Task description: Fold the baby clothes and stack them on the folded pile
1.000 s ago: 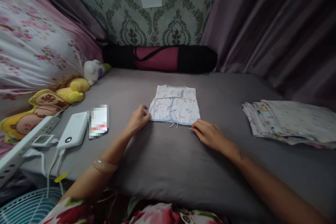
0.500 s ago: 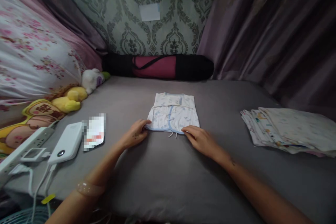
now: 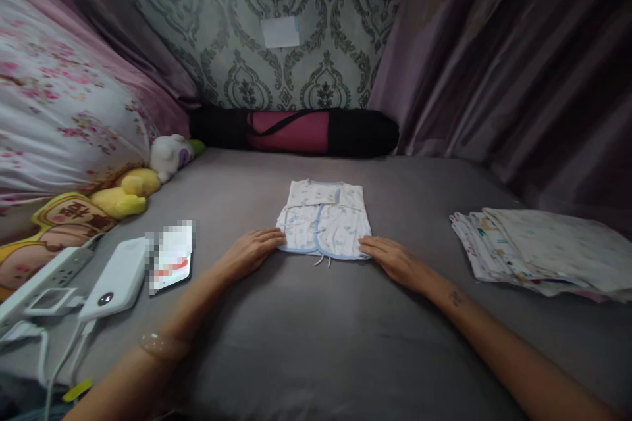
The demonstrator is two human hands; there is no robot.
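A small white baby shirt (image 3: 340, 227) with blue edging and a faint print lies folded flat on the grey bed sheet (image 3: 306, 335). Its sleeves are folded across the upper part, and thin white ties stick out below the bottom hem. My left hand (image 3: 254, 251) rests flat, its stretched fingertips touching the shirt's lower left corner. At the lower right corner, my right hand (image 3: 397, 260) lies with extended fingers on the edge of the cloth. Neither hand grips anything.
On the right lies a stack of folded cloths (image 3: 553, 250). A phone (image 3: 172, 256), a white power bank (image 3: 116, 276) and a power strip (image 3: 54, 283) with cables are on the left. Plush toys (image 3: 121, 194) line the left side; a black and pink roll bag (image 3: 291, 131) lies along the wall.
My right hand has moved right, from pinching the bottom hem to lying at the lower right corner. My left fingers have straightened out flat. The view has tilted slightly upward.
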